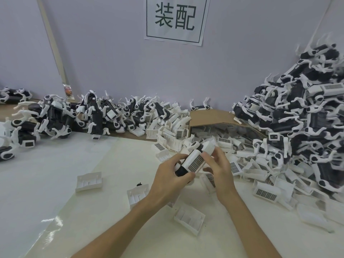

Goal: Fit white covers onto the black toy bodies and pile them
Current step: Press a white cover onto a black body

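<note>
While the left hand (167, 176) and right hand (220, 167) grip 1 toy body (193, 162) above the table (111, 164), piles (307, 118) line the wall (111, 62).

Head-worn view, forward-down, close over table (115, 164)

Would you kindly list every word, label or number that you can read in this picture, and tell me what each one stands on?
"装配": large dark characters inside a thin frame on the white paper sign.
Dark grid patch on the white cover being fitted, and on the loose covers: too small to tell whether it holds any text.
Print on the small packet at the back left: blurred, unreadable.
</note>
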A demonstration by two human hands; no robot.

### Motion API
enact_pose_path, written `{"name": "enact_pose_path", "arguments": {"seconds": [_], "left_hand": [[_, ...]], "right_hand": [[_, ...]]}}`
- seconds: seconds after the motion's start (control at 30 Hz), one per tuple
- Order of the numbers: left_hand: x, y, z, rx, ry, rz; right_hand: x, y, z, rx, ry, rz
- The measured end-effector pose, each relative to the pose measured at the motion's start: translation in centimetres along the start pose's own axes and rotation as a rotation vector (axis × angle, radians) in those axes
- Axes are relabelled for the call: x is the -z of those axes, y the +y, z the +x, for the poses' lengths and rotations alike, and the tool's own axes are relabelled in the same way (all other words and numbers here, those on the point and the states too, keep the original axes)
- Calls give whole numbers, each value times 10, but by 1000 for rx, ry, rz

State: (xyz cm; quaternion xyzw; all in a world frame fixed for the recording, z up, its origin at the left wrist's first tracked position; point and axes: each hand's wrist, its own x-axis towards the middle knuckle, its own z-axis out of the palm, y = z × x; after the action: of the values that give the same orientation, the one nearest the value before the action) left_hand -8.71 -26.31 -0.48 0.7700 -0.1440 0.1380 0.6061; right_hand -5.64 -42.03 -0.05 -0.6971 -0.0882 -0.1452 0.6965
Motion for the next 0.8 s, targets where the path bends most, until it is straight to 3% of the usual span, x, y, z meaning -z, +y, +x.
{"name": "enact_pose_path", "arguments": {"seconds": [0.37,0.53,0.8], "left_hand": [[12,3,9,157,76,-397],[21,-5,18,142,281,-426],[25,-11,24,467,413,-661]], "right_hand": [[16,-14,2,-80,-172,164],[37,-26,10,-101,-130,349],[68,-62,10,-206,-495,-87]]}}
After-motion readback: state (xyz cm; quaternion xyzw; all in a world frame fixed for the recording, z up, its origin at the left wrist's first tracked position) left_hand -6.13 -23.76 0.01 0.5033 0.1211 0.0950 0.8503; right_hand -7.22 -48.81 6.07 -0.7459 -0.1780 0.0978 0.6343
